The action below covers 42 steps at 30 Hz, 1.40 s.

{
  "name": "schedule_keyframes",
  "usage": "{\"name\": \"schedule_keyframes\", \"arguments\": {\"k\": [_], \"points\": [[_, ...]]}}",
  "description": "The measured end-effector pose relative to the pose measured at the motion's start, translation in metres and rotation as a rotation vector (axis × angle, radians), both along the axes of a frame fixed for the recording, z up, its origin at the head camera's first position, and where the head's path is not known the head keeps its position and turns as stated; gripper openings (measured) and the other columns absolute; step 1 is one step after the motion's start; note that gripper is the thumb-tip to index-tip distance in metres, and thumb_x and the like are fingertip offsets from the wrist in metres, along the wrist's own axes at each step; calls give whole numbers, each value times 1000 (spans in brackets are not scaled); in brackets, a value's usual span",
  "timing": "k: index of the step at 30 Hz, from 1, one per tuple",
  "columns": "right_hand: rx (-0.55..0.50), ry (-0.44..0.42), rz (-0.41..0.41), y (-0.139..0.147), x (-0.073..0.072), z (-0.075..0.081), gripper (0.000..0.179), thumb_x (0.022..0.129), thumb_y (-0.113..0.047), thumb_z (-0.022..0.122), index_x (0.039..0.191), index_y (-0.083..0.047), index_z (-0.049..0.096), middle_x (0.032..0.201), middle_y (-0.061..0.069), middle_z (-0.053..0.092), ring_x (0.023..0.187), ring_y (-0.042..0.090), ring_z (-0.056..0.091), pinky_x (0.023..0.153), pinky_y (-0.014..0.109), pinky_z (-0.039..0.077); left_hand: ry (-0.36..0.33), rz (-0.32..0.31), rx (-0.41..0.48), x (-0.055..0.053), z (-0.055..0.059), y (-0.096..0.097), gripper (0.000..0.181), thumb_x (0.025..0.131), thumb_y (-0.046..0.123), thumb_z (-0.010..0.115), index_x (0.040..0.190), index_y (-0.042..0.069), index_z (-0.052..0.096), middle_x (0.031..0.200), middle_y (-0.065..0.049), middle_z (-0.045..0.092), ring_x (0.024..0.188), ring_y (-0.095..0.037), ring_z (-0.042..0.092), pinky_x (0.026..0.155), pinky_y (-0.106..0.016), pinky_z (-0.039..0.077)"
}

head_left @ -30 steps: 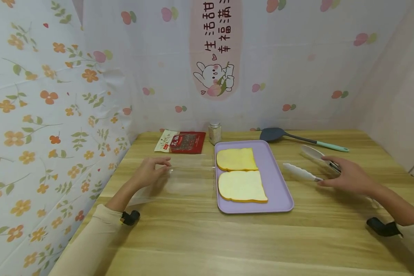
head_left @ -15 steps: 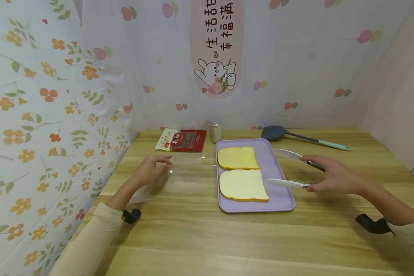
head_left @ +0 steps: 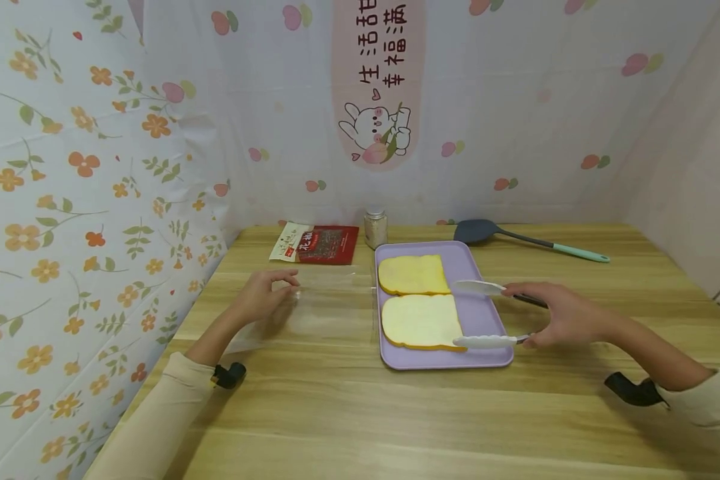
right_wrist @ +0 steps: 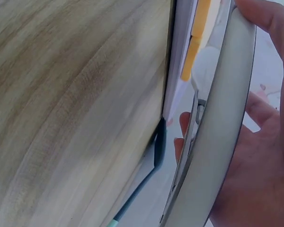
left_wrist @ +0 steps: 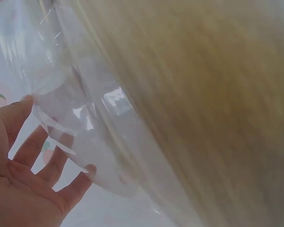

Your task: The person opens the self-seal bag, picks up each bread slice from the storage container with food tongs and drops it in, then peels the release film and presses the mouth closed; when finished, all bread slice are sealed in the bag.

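My right hand (head_left: 567,313) grips a pair of food tongs (head_left: 486,341) with white scalloped ends, their arms spread apart. One end overlaps the right edge of the near bread slice (head_left: 421,321); the other comes close to the far bread slice (head_left: 414,275). Both slices lie on a lilac tray (head_left: 485,358). In the right wrist view, a pale tong arm (right_wrist: 222,118) runs along the palm. My left hand (head_left: 261,297) holds the edge of a clear plastic bag (head_left: 330,313) left of the tray. The left wrist view shows thumb and fingertips at the bag's rim (left_wrist: 52,135).
Behind the tray are a red-and-white spice packet (head_left: 327,245) and a small lidded jar (head_left: 375,230). A dark spatula (head_left: 477,231) with a mint handle lies at the back right. Patterned cloth (head_left: 276,133) hangs behind the wooden table (head_left: 348,413).
My right hand has moved left with the tongs, from beside the tray to over its right part, and the tong ends now stand wider apart. My left hand stays in place.
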State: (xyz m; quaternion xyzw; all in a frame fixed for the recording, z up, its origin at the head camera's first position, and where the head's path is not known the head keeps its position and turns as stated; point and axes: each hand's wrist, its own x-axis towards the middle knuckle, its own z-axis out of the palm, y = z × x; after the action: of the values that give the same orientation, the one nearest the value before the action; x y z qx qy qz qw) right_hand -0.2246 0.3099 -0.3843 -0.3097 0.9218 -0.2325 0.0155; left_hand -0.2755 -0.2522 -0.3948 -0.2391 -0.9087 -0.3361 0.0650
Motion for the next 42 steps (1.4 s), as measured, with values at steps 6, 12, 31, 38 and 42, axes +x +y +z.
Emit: {"name": "schedule_keyframes", "arguments": {"k": [6,12,31,38,42], "points": [[42,-3,29,-2,2,-1,83,69,-44,89,136,-8,56,138,12,57,125,38,53,94,62,45,-3,-9,3,1,0,2,8,93,2,67,97,0,74,129,-23,62,99,-35,67,85,-48,51],[71,-2,15,-2,-1,-5,85,68,-48,89,136,-9,57,139,14,56,125,38,53,95,61,45,-22,-21,7,3,3,5,7,93,2,67,96,1,74,129,-24,62,117,-41,60,87,-50,50],[73,-13,82,8,-14,-2,87,63,-46,92,137,-16,58,138,-2,58,126,24,53,95,51,48,-10,-3,-14,6,4,4,10,93,0,65,97,0,74,131,-22,62,98,-37,66,78,-44,47],[127,-44,51,-2,-13,-3,92,64,-56,88,139,-13,56,139,5,57,126,32,53,96,57,45,-13,-19,-2,2,1,3,10,93,0,65,97,0,74,130,-23,62,117,-40,60,83,-47,48],[126,-44,45,-7,-11,-5,94,65,-59,87,140,-13,55,138,8,58,123,34,54,95,57,45,-15,-24,-4,1,1,3,10,94,1,65,97,0,74,129,-23,62,120,-40,58,83,-45,46]]}}
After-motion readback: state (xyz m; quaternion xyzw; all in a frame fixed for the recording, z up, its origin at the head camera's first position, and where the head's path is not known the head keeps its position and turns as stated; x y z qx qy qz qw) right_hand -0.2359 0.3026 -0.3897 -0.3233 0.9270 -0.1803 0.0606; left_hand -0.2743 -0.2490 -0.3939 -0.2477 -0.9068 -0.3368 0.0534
